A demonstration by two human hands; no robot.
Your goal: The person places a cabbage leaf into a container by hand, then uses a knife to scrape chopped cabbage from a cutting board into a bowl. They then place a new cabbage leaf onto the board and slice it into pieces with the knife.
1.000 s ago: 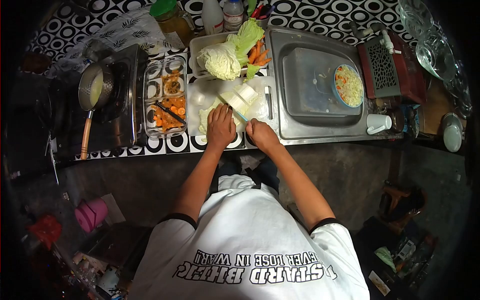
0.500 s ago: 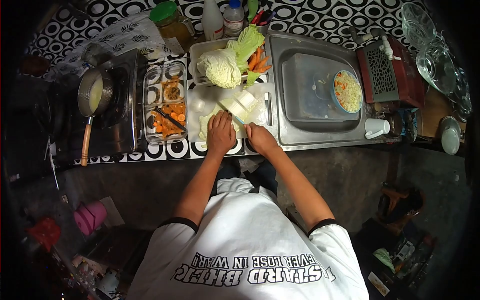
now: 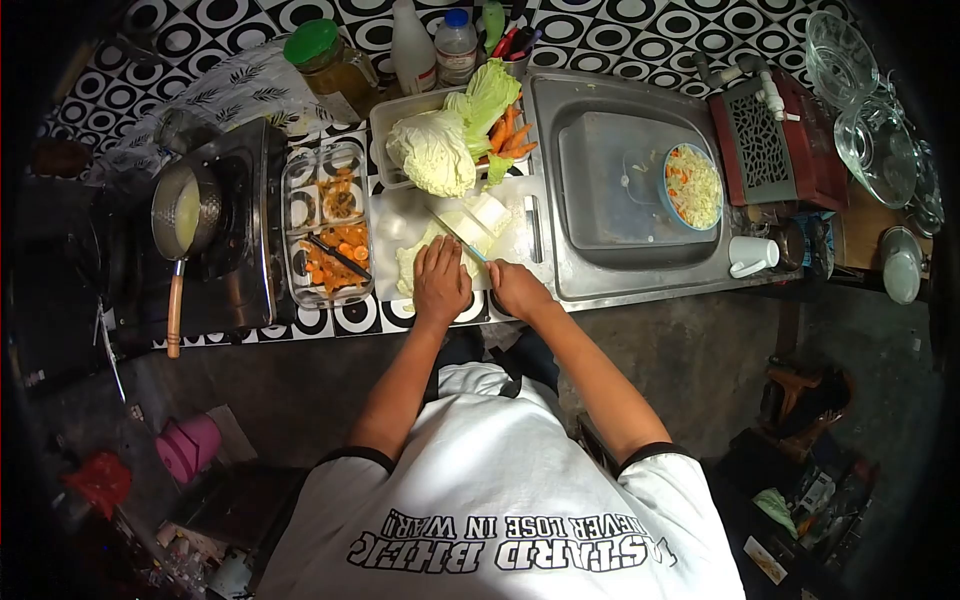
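My left hand [image 3: 442,282] lies with its fingers stretched over pale napa cabbage leaves [image 3: 407,262], pressing them on a white cutting board [image 3: 400,205]. My right hand [image 3: 519,290] is closed round the blue handle of a knife [image 3: 474,250]. Its blade slants up and left across the cabbage, close to my left fingertips. A cut chunk of cabbage [image 3: 488,213] sits just beyond the blade. Behind the board, a tray [image 3: 381,165] holds a cabbage half [image 3: 432,155], green leaves [image 3: 490,100] and carrots [image 3: 512,138].
Left of the board is a divided glass container [image 3: 289,255] with orange pieces and a black-handled utensil [image 3: 340,257]. Farther left, a pan [image 3: 206,215] sits on the stove [image 3: 255,180]. The sink [image 3: 600,283] is on the right, with a bowl [image 3: 694,187] of chopped vegetables and a white mug [image 3: 752,255].
The view has shifted slightly. My right hand and the knife have moved only a little, with the blade still at the cabbage. My left hand stays on the leaves.
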